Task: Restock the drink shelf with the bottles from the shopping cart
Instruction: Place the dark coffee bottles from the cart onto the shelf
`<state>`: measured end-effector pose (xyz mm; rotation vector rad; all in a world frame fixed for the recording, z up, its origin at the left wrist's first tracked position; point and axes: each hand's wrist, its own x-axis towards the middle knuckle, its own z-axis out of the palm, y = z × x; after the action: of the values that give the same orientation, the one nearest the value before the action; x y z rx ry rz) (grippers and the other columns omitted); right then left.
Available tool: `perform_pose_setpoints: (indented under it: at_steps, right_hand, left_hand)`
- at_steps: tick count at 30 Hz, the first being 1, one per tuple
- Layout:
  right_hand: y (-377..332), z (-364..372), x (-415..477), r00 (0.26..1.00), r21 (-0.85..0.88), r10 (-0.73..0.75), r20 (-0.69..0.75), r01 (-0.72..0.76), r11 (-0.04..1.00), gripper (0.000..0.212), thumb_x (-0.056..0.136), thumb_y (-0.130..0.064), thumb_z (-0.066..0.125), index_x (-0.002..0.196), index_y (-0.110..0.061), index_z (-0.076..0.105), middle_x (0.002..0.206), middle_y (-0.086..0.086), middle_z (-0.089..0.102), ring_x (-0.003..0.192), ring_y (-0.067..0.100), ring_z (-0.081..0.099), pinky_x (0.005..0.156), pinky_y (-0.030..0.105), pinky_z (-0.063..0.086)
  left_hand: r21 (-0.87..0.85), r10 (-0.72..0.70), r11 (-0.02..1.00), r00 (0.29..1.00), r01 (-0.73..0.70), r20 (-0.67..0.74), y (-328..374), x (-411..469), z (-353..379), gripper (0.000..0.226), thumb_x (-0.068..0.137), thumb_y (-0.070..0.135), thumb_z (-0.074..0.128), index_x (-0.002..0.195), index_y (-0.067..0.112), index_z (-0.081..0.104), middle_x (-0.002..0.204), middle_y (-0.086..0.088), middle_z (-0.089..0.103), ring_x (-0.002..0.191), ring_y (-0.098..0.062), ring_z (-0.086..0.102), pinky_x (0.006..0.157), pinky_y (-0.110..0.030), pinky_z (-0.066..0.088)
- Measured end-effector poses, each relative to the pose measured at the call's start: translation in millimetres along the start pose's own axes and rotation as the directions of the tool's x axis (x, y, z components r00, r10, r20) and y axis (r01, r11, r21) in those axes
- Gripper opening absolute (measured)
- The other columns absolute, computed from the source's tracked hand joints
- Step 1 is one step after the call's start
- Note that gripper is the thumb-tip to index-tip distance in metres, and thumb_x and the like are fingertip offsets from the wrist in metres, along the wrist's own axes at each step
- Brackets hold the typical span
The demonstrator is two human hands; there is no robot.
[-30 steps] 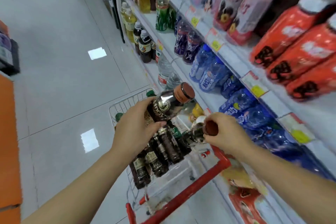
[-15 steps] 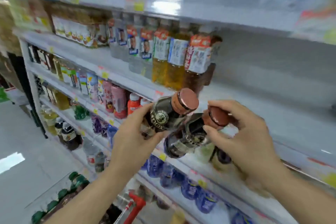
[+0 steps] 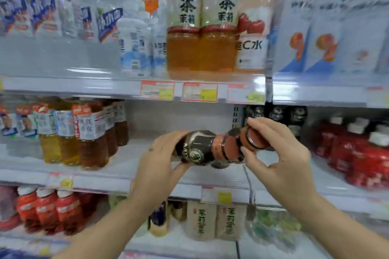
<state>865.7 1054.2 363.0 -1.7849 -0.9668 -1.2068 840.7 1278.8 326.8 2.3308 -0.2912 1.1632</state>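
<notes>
My left hand (image 3: 156, 166) grips a dark bottle with a copper-brown cap (image 3: 200, 147), held on its side, cap pointing right. My right hand (image 3: 280, 157) holds a second dark bottle by its copper cap (image 3: 251, 139), its body mostly hidden behind the first bottle and my fingers. Both bottles hover in front of the bare stretch of the middle shelf (image 3: 160, 170). Matching dark bottles (image 3: 275, 114) stand at the back of that shelf, just right of the gap. The shopping cart is out of view.
Amber tea bottles (image 3: 84, 132) stand left of the gap, red bottles (image 3: 357, 153) to the right. The upper shelf (image 3: 126, 88) carries water and tea bottles with price tags (image 3: 200, 91). The lower shelf holds red bottles (image 3: 46, 208) and beige tea bottles (image 3: 214, 221).
The view has swung up from the cart to face the shelves. Both hands have lifted their bottles from the cart to the gap in the middle shelf.
</notes>
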Motion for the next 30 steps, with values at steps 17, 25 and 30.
perform_pose_setpoints:
  at_steps: [17, 25, 30]
  right_hand:
    - [118.2, -64.2, 17.7, 0.675, 0.304, 0.653, -0.342, -0.578, 0.757, 0.045, 0.08, -0.004, 0.067, 0.112, -0.029, 0.047, 0.112, -0.01, 0.062, 0.106, 0.0, 0.057, 0.097, 0.023, 0.042]
    - [154.1, -40.9, 28.5, 0.731, 0.302, 0.668, -0.136, -0.612, 0.731, 0.027, 0.075, -0.008, 0.074, 0.088, -0.025, 0.059, 0.082, -0.008, 0.064, 0.072, -0.003, 0.059, 0.072, 0.014, 0.046]
    - [166.0, -29.3, 5.9, 0.676, 0.349, 0.736, 0.029, -0.697, 0.627, 0.034, 0.08, -0.02, 0.072, 0.107, -0.03, 0.055, 0.099, -0.017, 0.062, 0.093, -0.006, 0.058, 0.079, 0.012, 0.044]
  left_hand:
    - [0.086, 0.007, 0.996, 0.939, -0.038, 0.343, 46.1, 64.9, 132.0, 0.066, 0.081, 0.041, 0.067, 0.139, 0.036, 0.036, 0.137, 0.013, 0.049, 0.123, -0.012, 0.045, 0.095, -0.028, 0.037]
    - [0.14, -0.057, 0.99, 0.918, 0.001, 0.392, 58.5, 75.9, 153.4, 0.067, 0.081, 0.046, 0.065, 0.139, 0.038, 0.032, 0.138, 0.014, 0.048, 0.122, -0.012, 0.048, 0.094, -0.029, 0.039]
    - [0.148, -0.063, 0.989, 0.907, 0.001, 0.416, 57.6, 74.3, 157.6, 0.067, 0.081, 0.047, 0.064, 0.139, 0.04, 0.031, 0.138, 0.015, 0.048, 0.123, -0.011, 0.046, 0.097, -0.027, 0.036]
